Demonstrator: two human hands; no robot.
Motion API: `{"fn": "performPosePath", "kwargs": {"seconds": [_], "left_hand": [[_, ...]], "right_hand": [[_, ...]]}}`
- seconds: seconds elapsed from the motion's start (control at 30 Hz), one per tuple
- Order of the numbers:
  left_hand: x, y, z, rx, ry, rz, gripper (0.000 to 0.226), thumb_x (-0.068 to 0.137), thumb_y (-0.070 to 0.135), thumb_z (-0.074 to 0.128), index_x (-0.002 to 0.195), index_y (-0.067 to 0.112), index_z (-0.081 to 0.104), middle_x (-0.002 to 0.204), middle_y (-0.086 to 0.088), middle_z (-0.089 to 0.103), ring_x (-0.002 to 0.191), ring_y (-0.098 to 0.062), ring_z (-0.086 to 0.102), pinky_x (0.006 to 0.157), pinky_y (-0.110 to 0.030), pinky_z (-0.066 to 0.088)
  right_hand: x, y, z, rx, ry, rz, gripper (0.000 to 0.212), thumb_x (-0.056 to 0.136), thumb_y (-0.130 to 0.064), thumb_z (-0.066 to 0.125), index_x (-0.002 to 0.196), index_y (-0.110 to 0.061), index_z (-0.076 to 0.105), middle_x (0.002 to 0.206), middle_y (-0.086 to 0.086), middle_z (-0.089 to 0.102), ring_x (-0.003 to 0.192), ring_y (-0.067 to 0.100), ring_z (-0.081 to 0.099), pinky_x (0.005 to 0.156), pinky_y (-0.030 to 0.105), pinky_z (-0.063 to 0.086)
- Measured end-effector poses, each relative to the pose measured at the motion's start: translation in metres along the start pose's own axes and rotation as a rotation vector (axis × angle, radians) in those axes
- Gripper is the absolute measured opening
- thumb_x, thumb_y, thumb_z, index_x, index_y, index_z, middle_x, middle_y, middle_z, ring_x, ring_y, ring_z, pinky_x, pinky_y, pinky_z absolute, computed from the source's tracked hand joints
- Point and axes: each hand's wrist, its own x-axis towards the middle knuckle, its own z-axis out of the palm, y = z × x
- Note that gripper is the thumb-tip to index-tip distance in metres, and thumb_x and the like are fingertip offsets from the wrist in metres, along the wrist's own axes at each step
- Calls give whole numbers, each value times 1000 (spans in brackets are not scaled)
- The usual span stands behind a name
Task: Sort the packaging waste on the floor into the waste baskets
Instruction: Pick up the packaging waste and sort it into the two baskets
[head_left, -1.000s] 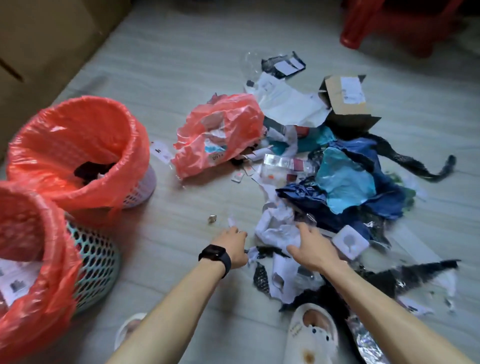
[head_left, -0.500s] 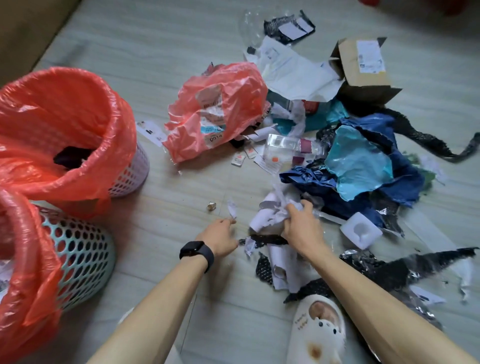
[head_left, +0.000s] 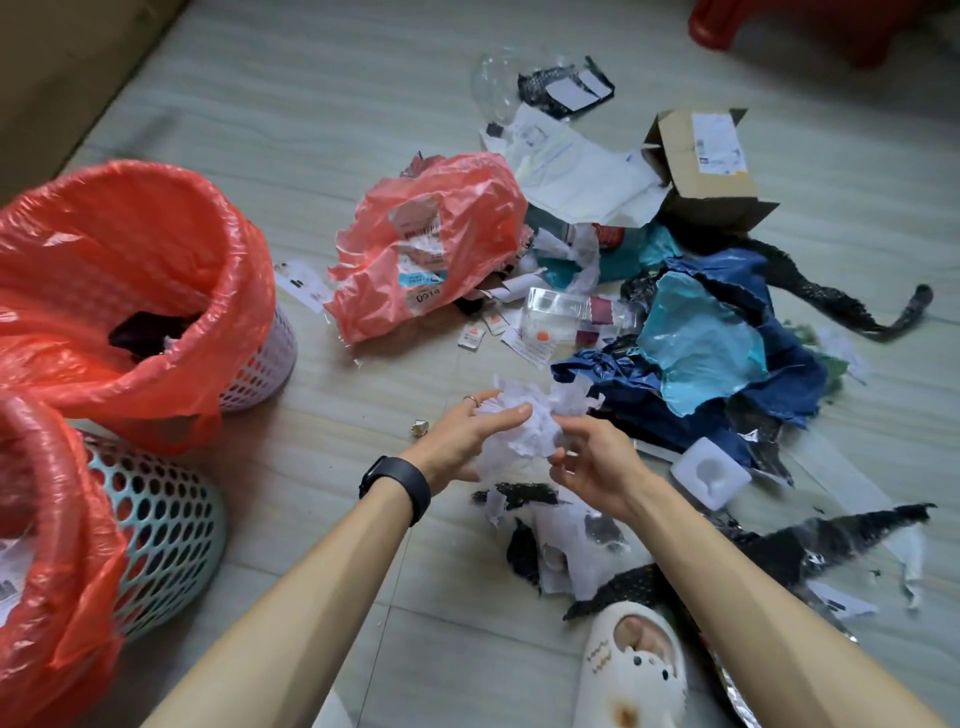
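Centrally, both hands were up off the floor w/ a crumpled white paper wad (head_left: 519, 421) between them. Left hand (head_left: 462, 436), black watch (head_left: 397, 488) on the wrist, had fingers curled round the wad's left side; right hand (head_left: 592, 467) pinched its lower right edge. Two baskets w/ red liners sat well apart from the wad: lilac basket (head_left: 265, 358) at 9 o'clock, something dark inside; teal basket (head_left: 166, 519) at 8 o'clock, just beside it. Rest of the pile ran from 12 to 4 o'clock: red plastic bag (head_left: 431, 244) at 12, cardboard box (head_left: 706, 166) at 1, blue plastic wrap (head_left: 727, 374) at 3, white moulded insert (head_left: 711, 475) at 4 near the right hand. White slipper (head_left: 631, 670) at 5.
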Motion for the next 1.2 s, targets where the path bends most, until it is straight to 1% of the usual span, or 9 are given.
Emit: {"fn": "performPosePath", "kwargs": {"seconds": [0.2, 0.3, 0.43, 0.57, 0.67, 0.8, 0.9, 1.0, 1.2], "left_hand": [[10, -7, 10, 13, 70, 86, 67, 68, 43, 87, 123, 16, 59, 116, -8, 70, 100, -18, 70, 88, -39, 57], [17, -11, 4, 14, 218, 146, 45, 72, 25, 83, 108, 6, 64, 104, -14, 73, 88, -22, 71, 78, -37, 59], [20, -14, -13, 44, 382, 118, 14, 77, 8, 65, 90, 14, 62, 92, -8, 70, 87, -27, 66, 79, -37, 55], [14, -25, -32, 171, 495, 85, 20, 86, 5, 47, 84, 19, 61, 97, -8, 69, 93, -32, 66, 83, -44, 54], [9, -31, -34, 246, 585, 47, 23, 80, 21, 45, 86, 16, 66, 97, -8, 70, 92, -34, 62, 81, -42, 51], [-1, -32, -26, 481, 502, -22, 34, 69, 38, 36, 77, 12, 57, 92, -12, 59, 86, -33, 49, 65, -35, 31], [-7, -42, -23, 424, 511, -31, 43, 81, 49, 54, 97, 10, 64, 96, -6, 61, 92, -30, 54, 65, -33, 37], [-13, -47, -23, 475, 518, 6, 49, 80, 57, 60, 93, 9, 67, 89, -5, 66, 87, -28, 59, 72, -35, 46], [-16, -46, -18, 465, 419, -26, 30, 89, 40, 59, 76, 13, 62, 67, -2, 56, 60, -20, 50, 50, -29, 37]], "right_hand": [[8, 16, 21, -464, 30, -259, 10, 84, -10, 74, 85, -3, 67, 71, 6, 70, 70, 23, 67, 62, 30, 53], [8, 18, 26, -373, -34, -273, 21, 80, 7, 72, 96, -6, 75, 95, 14, 76, 89, 29, 74, 84, 32, 60], [2, 11, 10, -133, -89, -167, 34, 82, 8, 73, 113, -3, 67, 101, 20, 74, 84, 31, 74, 74, 31, 61], [5, 23, -43, -903, 240, -302, 30, 83, -23, 74, 111, -16, 67, 92, -3, 74, 78, 17, 73, 80, 40, 60], [-4, 42, -66, -1558, 183, -257, 70, 76, -55, 74, 137, -33, 45, 119, -2, 55, 102, 22, 63, 86, 34, 50], [-1, 75, -73, -1767, 128, -286, 95, 70, -74, 68, 147, -42, 23, 125, 3, 36, 89, 29, 62, 75, 37, 55], [8, 92, -74, -1759, 185, -335, 62, 84, -51, 64, 137, -32, 37, 121, 5, 42, 85, 30, 61, 71, 42, 56], [11, 91, -75, -1617, 282, -410, 11, 90, -26, 56, 92, -15, 58, 92, 6, 61, 77, 29, 59, 66, 40, 51], [3, 61, -74, -1254, 328, -428, 59, 78, -63, 70, 55, -17, 42, 50, -3, 37, 49, 13, 32, 50, 32, 22]]}}
